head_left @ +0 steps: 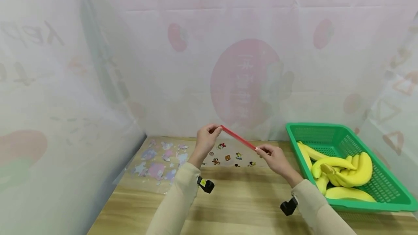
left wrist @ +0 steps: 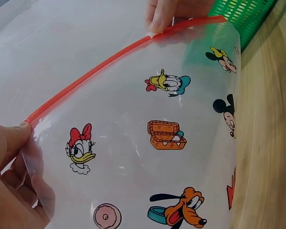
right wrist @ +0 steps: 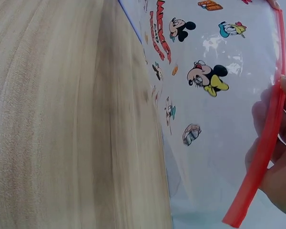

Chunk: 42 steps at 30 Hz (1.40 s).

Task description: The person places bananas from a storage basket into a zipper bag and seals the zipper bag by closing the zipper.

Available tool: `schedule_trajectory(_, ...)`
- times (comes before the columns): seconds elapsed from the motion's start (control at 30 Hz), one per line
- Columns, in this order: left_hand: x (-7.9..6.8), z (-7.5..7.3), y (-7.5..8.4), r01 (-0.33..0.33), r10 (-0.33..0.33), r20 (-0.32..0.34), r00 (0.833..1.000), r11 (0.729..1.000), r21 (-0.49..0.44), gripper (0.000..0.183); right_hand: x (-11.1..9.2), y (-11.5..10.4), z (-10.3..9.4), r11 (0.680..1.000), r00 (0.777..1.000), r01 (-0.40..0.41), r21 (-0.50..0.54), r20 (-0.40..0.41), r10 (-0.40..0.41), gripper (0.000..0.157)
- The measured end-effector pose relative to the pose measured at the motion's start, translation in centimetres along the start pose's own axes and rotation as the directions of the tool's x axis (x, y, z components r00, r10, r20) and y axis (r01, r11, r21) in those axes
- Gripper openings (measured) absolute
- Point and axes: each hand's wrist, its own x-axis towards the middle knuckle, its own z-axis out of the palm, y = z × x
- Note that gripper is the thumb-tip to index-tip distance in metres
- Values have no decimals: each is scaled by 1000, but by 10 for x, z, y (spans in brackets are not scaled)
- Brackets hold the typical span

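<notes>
A clear zip bag (left wrist: pixel 119 157) printed with cartoon characters hangs upright over the wooden table, its red zip strip (head_left: pixel 238 139) along the top. At the strip's left end, my left hand (head_left: pixel 205 141) pinches the corner between thumb and fingers, with some fingers behind the clear plastic. My right hand (head_left: pixel 275 159) pinches the strip farther right, and a short length of red strip sticks out past its thumb in the right wrist view. Between the two hands the strip runs slanting, lower on the right in the head view. The bag looks flat, with nothing visible inside.
On the right stands a green plastic basket (head_left: pixel 326 128) holding several yellow bananas (head_left: pixel 356 173). A second clear bag (head_left: pixel 156 166) with pastel prints lies flat on the table (head_left: pixel 228 209) at the left. White printed sheets (head_left: pixel 196 64) wall in the back and both sides.
</notes>
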Motion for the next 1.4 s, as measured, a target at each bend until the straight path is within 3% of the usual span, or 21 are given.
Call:
schedule_trajectory(0.57,7,-11,0,-13,13,-16,1000,1000,-17,20,0,4,-7,998,1000,25,-58,6,-25,24)
schedule_trajectory(1.4,10,-24,-2,25,-27,-56,998,999,-41,18,-4,18,-10,992,1000,10,-124,-26,-13,22)
